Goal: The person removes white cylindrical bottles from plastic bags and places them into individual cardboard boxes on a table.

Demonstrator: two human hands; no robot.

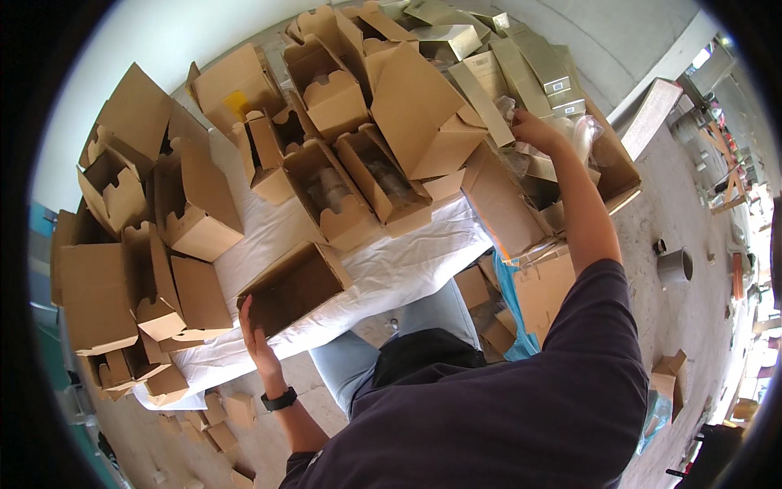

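Large carton point(617, 167) is standing beneath the reaching right hand point(535, 133); the open box point(293, 289), apparently unfilled, is resting against the left hand point(257, 342), fingers extended, while a loaded box point(350, 228) farther ahead is standing unclosed. Clear wrapping point(506, 106) is lying at the right fingertips, grip indeterminate.

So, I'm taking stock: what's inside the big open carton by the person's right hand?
Gold-coloured boxes and clear plastic wrap show in the carton, with the right hand among them. These contents cover its bottom, so anything underneath them can't be seen.
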